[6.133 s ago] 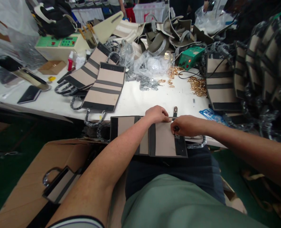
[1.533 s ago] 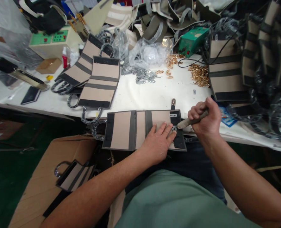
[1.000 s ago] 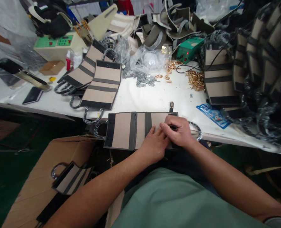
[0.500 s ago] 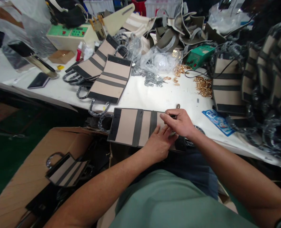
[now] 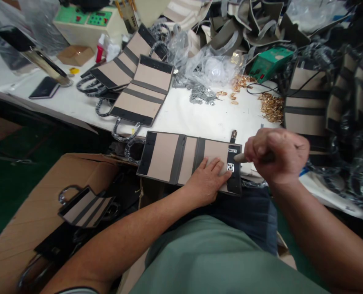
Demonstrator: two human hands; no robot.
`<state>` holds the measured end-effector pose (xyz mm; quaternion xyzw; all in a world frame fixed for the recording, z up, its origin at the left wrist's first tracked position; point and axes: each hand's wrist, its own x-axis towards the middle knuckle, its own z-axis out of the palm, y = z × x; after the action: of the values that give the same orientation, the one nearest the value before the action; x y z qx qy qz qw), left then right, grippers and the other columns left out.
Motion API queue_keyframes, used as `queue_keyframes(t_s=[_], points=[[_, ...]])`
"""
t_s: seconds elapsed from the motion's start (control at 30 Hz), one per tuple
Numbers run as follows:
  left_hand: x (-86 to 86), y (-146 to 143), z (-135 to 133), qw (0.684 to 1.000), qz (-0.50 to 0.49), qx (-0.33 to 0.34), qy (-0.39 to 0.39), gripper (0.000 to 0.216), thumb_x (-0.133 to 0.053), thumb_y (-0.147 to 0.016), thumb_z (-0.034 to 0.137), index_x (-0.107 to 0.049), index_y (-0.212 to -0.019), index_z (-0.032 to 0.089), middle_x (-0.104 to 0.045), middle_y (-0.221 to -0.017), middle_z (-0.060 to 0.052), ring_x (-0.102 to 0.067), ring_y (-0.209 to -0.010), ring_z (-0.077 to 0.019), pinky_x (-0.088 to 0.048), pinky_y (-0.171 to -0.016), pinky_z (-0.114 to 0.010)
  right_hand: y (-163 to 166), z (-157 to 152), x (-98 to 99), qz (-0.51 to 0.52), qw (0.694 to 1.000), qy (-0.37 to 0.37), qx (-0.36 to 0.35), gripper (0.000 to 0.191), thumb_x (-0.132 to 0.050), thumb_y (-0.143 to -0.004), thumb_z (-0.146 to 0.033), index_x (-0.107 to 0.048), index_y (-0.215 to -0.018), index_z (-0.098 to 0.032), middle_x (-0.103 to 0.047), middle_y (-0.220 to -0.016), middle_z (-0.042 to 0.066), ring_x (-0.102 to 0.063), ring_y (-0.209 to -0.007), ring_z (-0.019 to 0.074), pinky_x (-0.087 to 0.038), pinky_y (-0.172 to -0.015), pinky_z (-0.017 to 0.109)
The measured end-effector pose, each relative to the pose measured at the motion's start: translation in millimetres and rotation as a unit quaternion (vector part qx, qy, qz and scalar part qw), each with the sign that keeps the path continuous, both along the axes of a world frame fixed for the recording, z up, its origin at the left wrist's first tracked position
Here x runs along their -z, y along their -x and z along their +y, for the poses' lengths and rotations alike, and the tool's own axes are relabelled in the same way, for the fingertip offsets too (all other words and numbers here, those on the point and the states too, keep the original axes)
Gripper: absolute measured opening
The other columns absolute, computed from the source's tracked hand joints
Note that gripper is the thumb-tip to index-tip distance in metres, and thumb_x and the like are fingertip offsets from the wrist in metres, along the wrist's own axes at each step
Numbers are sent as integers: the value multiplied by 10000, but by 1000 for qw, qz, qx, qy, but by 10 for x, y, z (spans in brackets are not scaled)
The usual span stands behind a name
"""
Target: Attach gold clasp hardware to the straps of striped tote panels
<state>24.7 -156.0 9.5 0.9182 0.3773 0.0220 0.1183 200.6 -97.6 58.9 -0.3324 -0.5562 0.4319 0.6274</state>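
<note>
A beige, flat-laid bag panel with dark grey bands lies across the table's front edge. On its black right end strip are a square metal plate and a narrow metal plate. My left hand presses on the panel, fingers stretched out, its fingertips close to the square plate. Raised just right of that strip, my right hand is closed around a short greyish rod-like tool, blurred and mostly hidden by the fingers. A dark strap with a metal fitting sticks out behind the panel.
Similar bag panels with wrapped handles lie at back left, more at right. Silver plates and gold fittings are heaped mid-table near a green box. A cardboard box holding bags stands below left.
My right hand has lifted off the panel's right end and moved right, uncovering the metal plates. My left hand stays flat on the panel. The camera view has shifted a little.
</note>
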Motion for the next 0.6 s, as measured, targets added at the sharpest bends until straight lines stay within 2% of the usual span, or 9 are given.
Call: queue_keyframes(t_s=[0.07, 0.2, 0.37, 0.5, 0.53, 0.6], points=[[-17, -7, 1, 1000, 8, -4, -1, 668, -604, -865, 240, -440, -1511, 191, -422, -1575, -193, -281, -1531, -360, -187, -1256, -576, 19, -26, 37, -12, 1000, -1, 2, 451, -685, -913, -422, -517, -539, -234, -447, -497, -29, -414, -417, 117, -376, -417, 287], [-19, -16, -5, 1000, 17, 2, 10, 673, -610, -868, 256, -433, -1514, 199, -435, -1569, -172, -277, -1535, -351, -187, -1259, -577, -18, -36, 180, -74, 994, 74, -3, 441, -675, -927, -421, -518, -564, -226, -473, -508, -26, -435, -430, 119, -359, -428, 281], [-47, -13, 12, 1000, 25, -3, 14, 708, -623, -863, 253, -403, -1533, 190, -404, -1591, -188, -253, -1544, -358, -174, -1263, -593, -36, -19, 240, -56, 997, 47, 17, 466, -629, -940, -487, -485, -572, -239, -474, -533, -19, -437, -465, 137, -373, -466, 300], [-144, 9, -84, 999, 43, -1, -6, 692, -620, -880, 314, -405, -1526, 188, -436, -1568, -187, -339, -1499, -360, -234, -1243, -596, -22, -97, 199, -165, 981, 100, 22, 476, -588, -946, -491, -506, -564, -219, -486, -528, -13, -453, -512, 142, -385, -515, 294], [-111, 22, -112, 999, 43, 3, -23, 715, -618, -892, 369, -381, -1541, 186, -438, -1568, -189, -351, -1491, -362, -267, -1229, -595, -38, -131, 180, -206, 972, 106, 31, 498, -580, -940, -514, -499, -549, -216, -485, -530, -8, -461, -528, 147, -390, -525, 295], [67, 62, -117, 996, 47, 18, -78, 737, -583, -932, 486, -343, -1565, 194, -451, -1568, -192, -375, -1482, -359, -345, -1186, -589, -102, -231, 162, -259, 959, 105, 38, 528, -579, -908, -575, -500, -526, -220, -495, -524, 4, -479, -516, 165, -395, -488, 305]])
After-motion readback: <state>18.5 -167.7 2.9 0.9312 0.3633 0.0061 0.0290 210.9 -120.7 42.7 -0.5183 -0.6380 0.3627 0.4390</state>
